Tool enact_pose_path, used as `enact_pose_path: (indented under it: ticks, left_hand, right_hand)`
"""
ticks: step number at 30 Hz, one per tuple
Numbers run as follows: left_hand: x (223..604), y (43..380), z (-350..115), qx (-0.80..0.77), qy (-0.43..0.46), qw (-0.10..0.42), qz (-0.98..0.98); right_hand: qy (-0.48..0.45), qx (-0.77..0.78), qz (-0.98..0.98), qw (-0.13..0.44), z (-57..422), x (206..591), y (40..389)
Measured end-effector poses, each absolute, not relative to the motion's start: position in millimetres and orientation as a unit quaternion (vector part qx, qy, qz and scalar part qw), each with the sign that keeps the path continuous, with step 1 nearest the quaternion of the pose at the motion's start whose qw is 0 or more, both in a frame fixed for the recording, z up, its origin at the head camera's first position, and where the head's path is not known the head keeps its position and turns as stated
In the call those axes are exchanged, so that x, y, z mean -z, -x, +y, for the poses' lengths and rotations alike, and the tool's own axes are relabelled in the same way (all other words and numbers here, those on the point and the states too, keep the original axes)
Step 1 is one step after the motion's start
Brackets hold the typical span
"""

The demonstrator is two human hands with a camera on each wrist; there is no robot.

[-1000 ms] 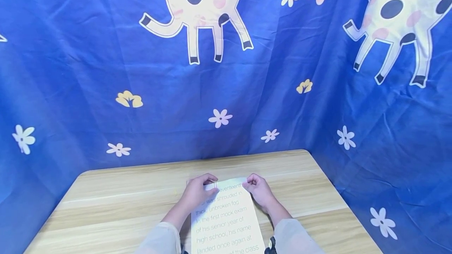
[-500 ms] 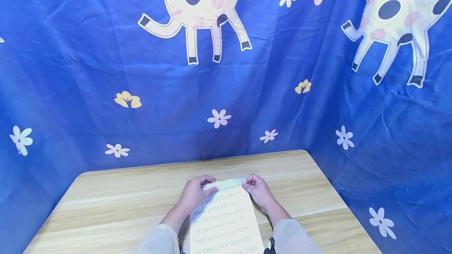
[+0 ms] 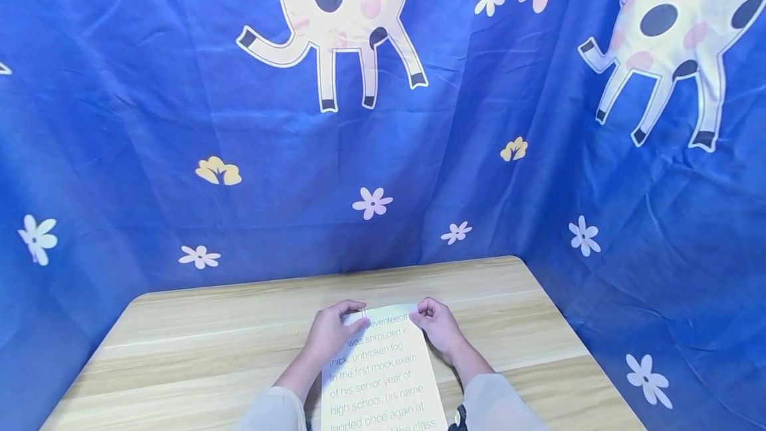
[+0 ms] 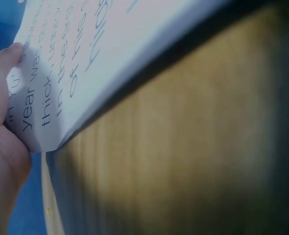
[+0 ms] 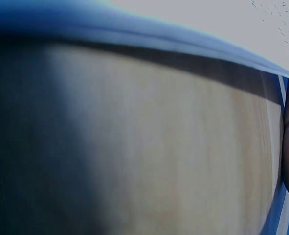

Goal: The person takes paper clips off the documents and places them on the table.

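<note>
At far left I see a blue curtain (image 3: 108, 132) printed with pale flowers, hanging behind the tabletop (image 3: 197, 364) as well. On the wood, left of the hands, lies a small yellow thing (image 3: 296, 331), too tiny for me to name. Next comes the left sleeve (image 3: 275, 411), then the left hand (image 3: 328, 332); its grip is narrow, thumb and fingers on the top left corner of the printed paper (image 3: 377, 374). A thin pinkish outline (image 3: 363, 312) shows at the fingertips, too fine to identify. That hand hides the start of the upper lines from my head view. The paper sits between both hands, over the near middle of the tabletop, its lower end cut off by my frame. The right hand (image 3: 438, 328) pinches the top right corner. Beyond it are a dark band (image 3: 459, 418), the right sleeve (image 3: 503, 404) and the curtain's spotted animal (image 3: 676, 38).
</note>
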State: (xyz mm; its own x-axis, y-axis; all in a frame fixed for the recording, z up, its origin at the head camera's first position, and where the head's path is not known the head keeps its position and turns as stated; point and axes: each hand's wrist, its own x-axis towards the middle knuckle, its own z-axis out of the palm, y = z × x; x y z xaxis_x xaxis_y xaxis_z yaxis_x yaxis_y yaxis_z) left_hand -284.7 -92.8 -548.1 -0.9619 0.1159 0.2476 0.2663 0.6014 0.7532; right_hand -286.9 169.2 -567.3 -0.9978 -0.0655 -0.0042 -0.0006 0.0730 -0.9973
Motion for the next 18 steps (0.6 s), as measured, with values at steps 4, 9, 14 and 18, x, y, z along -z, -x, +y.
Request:
enact_pose_path:
  ticks: [4,9,14,18]
  left_hand:
    - [547.9,283.6,-92.3,0.433,0.106,0.088,-0.891]
    - [549.5,284.0,-91.9,0.438,0.103,0.085,-0.889]
    - [551.7,284.5,-92.8,0.447,0.096,0.079,-0.886]
    - [552.1,285.3,-93.1,0.446,0.091,0.081,-0.887]
  right_hand:
    - [0.022,0.678,0.735,0.024,168.9,568.1,286.8]
    - [0.022,0.673,0.739,0.024,169.9,569.2,287.3]
    - [0.025,0.67,0.742,0.022,170.1,569.4,287.8]
    - [0.032,0.674,0.738,0.023,169.8,568.8,287.6]
